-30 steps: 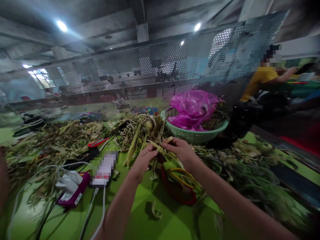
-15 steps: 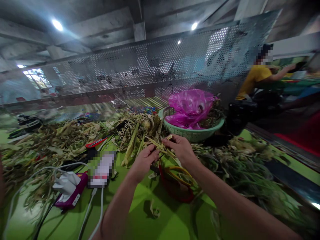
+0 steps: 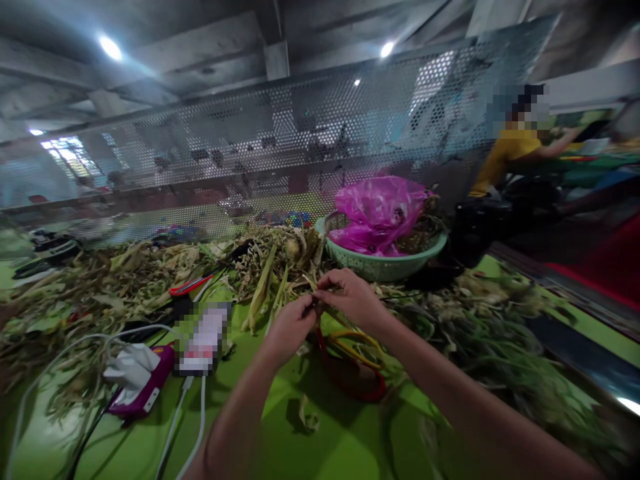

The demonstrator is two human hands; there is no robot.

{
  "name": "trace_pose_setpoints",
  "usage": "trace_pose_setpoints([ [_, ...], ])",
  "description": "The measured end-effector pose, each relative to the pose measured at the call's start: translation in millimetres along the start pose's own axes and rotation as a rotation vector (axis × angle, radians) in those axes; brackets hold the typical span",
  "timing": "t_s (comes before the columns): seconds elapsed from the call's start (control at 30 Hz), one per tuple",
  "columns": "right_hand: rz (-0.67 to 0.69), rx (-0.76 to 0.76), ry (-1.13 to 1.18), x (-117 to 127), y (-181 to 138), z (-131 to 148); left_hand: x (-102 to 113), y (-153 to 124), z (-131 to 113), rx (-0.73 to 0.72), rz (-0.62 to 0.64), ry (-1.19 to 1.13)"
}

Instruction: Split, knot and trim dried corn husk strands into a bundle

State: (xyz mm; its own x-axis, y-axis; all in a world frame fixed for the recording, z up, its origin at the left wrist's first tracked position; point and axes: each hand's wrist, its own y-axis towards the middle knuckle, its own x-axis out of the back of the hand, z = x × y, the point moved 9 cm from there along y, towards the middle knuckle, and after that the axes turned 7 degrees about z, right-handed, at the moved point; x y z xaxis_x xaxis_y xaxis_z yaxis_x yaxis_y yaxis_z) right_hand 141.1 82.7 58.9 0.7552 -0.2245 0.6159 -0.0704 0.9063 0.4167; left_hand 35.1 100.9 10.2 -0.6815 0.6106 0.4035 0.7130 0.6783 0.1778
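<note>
Over the green table [image 3: 280, 447], my left hand [image 3: 289, 328] and my right hand [image 3: 350, 298] meet with fingertips pinched together on a thin dry plant stalk [image 3: 316, 301]. Both hands are closed on it. Just below them lies a pair of red-handled shears [image 3: 353, 373] on the table. A heap of dried leaves and stalks [image 3: 270, 267] stretches behind the hands.
A teal basket [image 3: 383, 265] with a pink plastic bag [image 3: 380, 210] stands behind the hands. At the left lie a phone [image 3: 205, 337], a purple power bank [image 3: 145, 387] and white cables [image 3: 193, 420]. Green stems [image 3: 490, 333] pile at the right. A person in yellow [image 3: 510, 157] works far right.
My hands have come closer together, and the long stalk held across them is now pinched to a short piece between the fingertips.
</note>
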Motion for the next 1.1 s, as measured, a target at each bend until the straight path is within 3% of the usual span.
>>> trace_pose_setpoints([
  [0.37, -0.144, -0.005, 0.085, 4, -5, 0, -11, 1, 8, 0.012, 0.022, -0.085],
  [0.53, -0.226, 0.076, -0.136, 24, -3, 11, 7, -3, 23, 0.107, -0.175, -0.289],
  [0.63, -0.146, 0.014, -0.15, 20, 0, 5, 17, -4, 26, 0.098, -0.245, -0.467],
  [0.8, 0.081, -0.032, 0.038, -10, 1, -8, 22, -5, 23, 0.106, -0.245, -0.608],
  [1.1, 0.003, -0.097, 0.067, -2, 3, -14, 15, -4, 18, 0.073, -0.152, -0.65],
])
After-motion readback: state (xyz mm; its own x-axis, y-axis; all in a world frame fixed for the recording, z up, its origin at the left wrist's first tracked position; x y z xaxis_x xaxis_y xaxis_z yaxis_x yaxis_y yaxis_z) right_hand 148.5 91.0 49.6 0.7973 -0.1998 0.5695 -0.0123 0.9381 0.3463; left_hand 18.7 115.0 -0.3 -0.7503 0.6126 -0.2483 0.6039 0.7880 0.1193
